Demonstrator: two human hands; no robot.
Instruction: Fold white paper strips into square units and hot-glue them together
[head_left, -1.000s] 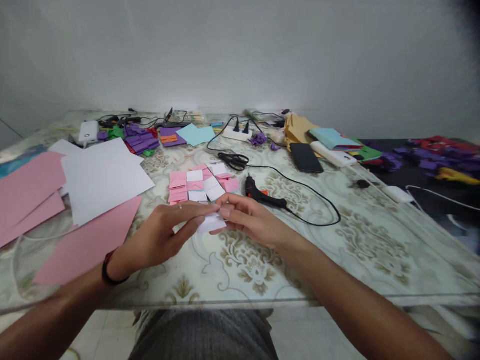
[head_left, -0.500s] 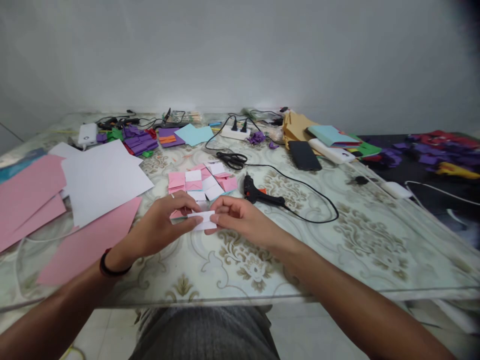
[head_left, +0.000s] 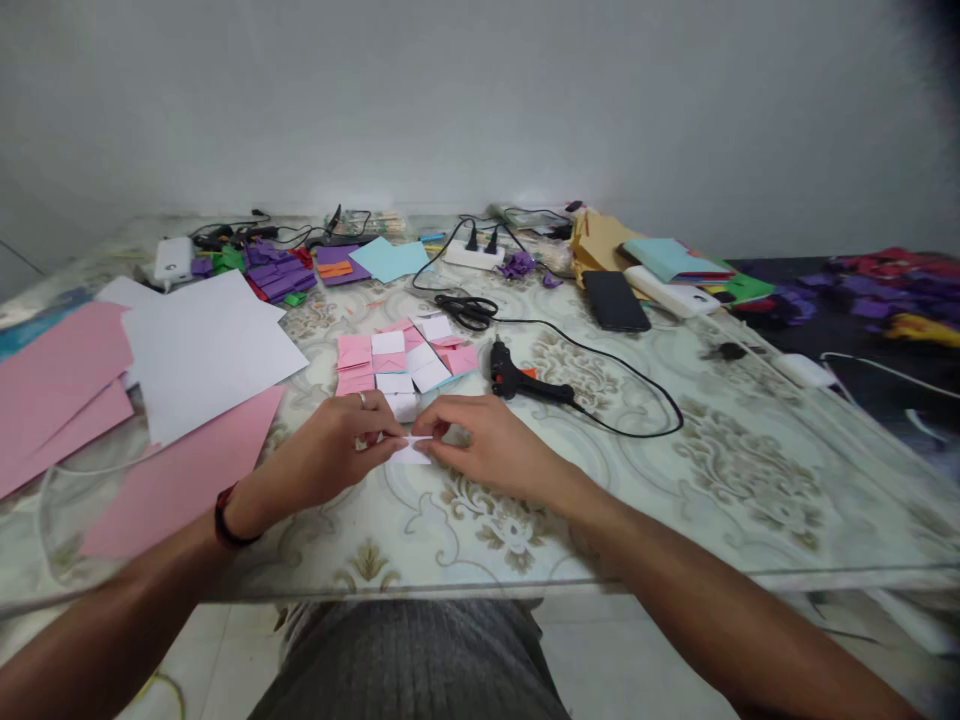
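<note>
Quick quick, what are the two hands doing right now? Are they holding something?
Left hand: closed, pinching the small white paper.
Right hand: closed, pinching the same paper from the other side.

Left hand (head_left: 349, 438), right hand (head_left: 476, 435), both pinching, fingertips close

wall (head_left: 450, 100): dull grey, dim, a bit brighter low down
table (head_left: 637, 510): soft, diffuse light, sides stretched by wide lens
white sheet (head_left: 214, 350): brightest patch, detail washed out
small paper (head_left: 412, 454): pale, fine detail lost
forearms (head_left: 667, 590): darker toward bottom corners
purple heap (head_left: 870, 300): dim, smeary
upper right corner: black vignette
</note>
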